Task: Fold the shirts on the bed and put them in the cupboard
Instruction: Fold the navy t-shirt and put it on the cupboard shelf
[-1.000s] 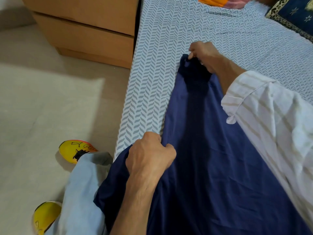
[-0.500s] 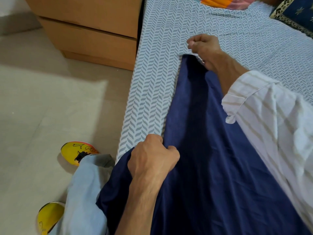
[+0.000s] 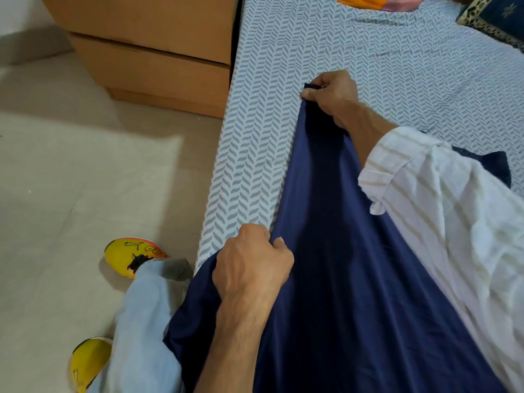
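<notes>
**Stretching the shirt's edge along the bed.**
Our right hand [image 3: 330, 95], at one o'clock, has re-pinched the far corner of the navy blue smooth-fabric shirt [image 3: 334, 251]; half a second ago its fingers lay loose there. Our left hand [image 3: 252, 268], at six o'clock, stays clenched on the near edge. The shirt lies on the grey chevron-patterned bedsheet [image 3: 368, 52], drawn taut; we judge folding has barely begun.
</notes>
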